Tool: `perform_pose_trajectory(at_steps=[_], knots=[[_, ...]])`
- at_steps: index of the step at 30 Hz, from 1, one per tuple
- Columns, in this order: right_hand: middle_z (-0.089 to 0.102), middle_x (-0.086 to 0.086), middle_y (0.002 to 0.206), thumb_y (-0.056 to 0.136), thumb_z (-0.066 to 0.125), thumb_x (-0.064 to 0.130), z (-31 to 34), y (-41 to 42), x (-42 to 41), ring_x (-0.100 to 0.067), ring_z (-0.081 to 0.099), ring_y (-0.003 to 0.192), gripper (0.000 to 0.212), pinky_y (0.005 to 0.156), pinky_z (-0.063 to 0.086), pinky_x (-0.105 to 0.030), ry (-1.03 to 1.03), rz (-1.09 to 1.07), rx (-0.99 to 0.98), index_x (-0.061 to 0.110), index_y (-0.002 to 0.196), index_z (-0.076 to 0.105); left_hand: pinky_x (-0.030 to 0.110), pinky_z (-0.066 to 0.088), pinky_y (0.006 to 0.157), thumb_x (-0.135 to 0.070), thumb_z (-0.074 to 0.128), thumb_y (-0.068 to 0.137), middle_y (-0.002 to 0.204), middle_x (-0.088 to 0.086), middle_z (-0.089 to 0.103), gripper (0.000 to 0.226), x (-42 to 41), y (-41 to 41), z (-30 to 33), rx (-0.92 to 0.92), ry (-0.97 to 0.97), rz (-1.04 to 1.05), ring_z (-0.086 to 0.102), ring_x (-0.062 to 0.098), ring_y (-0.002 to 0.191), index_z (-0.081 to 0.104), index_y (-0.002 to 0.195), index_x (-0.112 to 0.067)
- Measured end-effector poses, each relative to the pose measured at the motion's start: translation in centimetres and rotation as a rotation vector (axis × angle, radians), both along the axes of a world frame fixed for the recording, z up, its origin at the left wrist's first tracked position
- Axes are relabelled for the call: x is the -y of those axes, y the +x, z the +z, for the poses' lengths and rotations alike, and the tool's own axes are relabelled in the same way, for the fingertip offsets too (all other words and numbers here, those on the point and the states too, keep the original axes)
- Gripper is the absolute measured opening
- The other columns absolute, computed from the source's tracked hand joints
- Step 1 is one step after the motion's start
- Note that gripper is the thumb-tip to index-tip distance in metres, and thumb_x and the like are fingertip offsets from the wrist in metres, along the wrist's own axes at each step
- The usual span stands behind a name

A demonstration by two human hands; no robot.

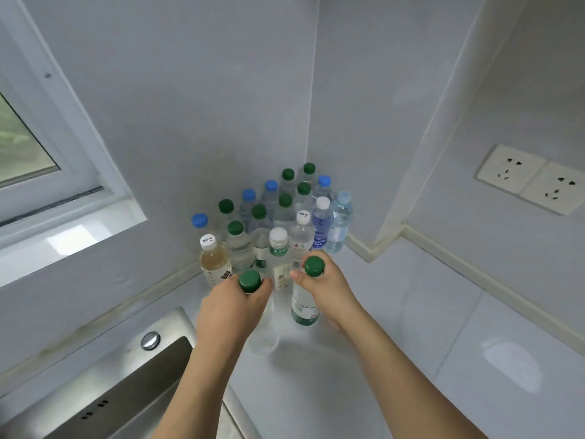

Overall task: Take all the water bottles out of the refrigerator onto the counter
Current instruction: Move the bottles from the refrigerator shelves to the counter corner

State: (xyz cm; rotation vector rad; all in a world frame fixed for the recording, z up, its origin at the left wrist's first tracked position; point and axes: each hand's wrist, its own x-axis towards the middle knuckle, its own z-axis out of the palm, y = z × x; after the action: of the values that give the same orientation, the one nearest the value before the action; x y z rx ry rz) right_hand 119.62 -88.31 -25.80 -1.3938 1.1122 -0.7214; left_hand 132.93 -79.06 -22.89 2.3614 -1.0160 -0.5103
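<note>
Two bottles are being set down at the near edge of a large group, one in each hand. Nearest the viewer, a steel sink (104, 384) with a round button occupies the lower left, and both forearms reach forward over the white tabletop (443, 327). The left hand (228, 308) has its grip closed round the neck of a clear bottle (262, 331) with a green cap, fingers curled just under the cap; the bottle's base appears to rest on the tabletop, though the clear plastic against the pale surface makes contact hard to confirm. The right hand (329, 286) likewise has its grip closed round the neck of a green-labelled bottle (304, 305), thumb against the cap, and this one stands upright just beside the other.

Immediately beyond the hands stands the cluster of bottles (275, 213) already taken out, close-packed into the corner where the two walls meet. Its front row includes a bottle of pale amber liquid (213, 261) with a white cap; behind it come green-capped, blue-capped and white-capped bottles, roughly eighteen in all, every one upright. To the far left is a window (28, 147); to the far right, a pair of wall sockets (535, 179).

As a judgement, the task is well advanced: many bottles are on the tabletop and two more are arriving. The refrigerator is out of view, so how many bottles remain inside cannot be told.
</note>
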Motion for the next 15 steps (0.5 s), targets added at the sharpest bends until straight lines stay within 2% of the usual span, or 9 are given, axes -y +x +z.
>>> perform_pose_trajectory(at_steps=[3, 6, 11, 15], knots=[[0.056, 0.004, 0.086, 0.084, 0.072, 0.019, -0.8, 2.9, 1.4, -0.012, 0.053, 0.079, 0.021, 0.073, 0.044, -0.026, -0.031, 0.103, -0.144, 0.014, 0.097, 0.055, 0.025, 0.04, 0.054, -0.051, 0.054, 0.084, 0.068, -0.004, 0.062, 0.034, 0.7, 2.4, -0.9, -0.049, 0.049, -0.025, 0.056, 0.013, 0.063, 0.06, 0.072, -0.02], [0.058, 0.008, 0.087, 0.081, 0.075, 0.024, -1.5, 5.5, 2.2, -0.008, 0.054, 0.078, 0.025, 0.069, 0.043, -0.021, -0.119, 0.109, -0.267, 0.016, 0.099, 0.059, 0.026, 0.039, 0.052, -0.046, 0.06, 0.083, 0.066, -0.004, 0.062, 0.028, 1.4, 4.6, -2.0, -0.109, 0.09, -0.056, 0.056, 0.014, 0.062, 0.059, 0.072, -0.021], [0.056, 0.003, 0.09, 0.08, 0.075, 0.031, -2.3, 9.1, 3.0, -0.014, 0.053, 0.08, 0.025, 0.068, 0.038, -0.025, -0.34, 0.076, -0.448, 0.02, 0.096, 0.059, 0.025, 0.042, 0.056, -0.043, 0.068, 0.082, 0.076, -0.007, 0.064, 0.015, 1.5, 6.8, -3.5, -0.182, 0.052, -0.046, 0.06, 0.012, 0.071, 0.062, 0.085, -0.03], [0.057, 0.004, 0.089, 0.082, 0.073, 0.035, -2.2, 10.7, 3.3, -0.017, 0.055, 0.084, 0.031, 0.072, 0.046, -0.03, -0.435, 0.097, -0.526, 0.019, 0.104, 0.058, 0.029, 0.038, 0.062, -0.04, 0.071, 0.084, 0.084, -0.006, 0.063, 0.024, 2.1, 7.0, -3.8, -0.06, -0.054, -0.018, 0.057, 0.019, 0.077, 0.058, 0.097, -0.025]])
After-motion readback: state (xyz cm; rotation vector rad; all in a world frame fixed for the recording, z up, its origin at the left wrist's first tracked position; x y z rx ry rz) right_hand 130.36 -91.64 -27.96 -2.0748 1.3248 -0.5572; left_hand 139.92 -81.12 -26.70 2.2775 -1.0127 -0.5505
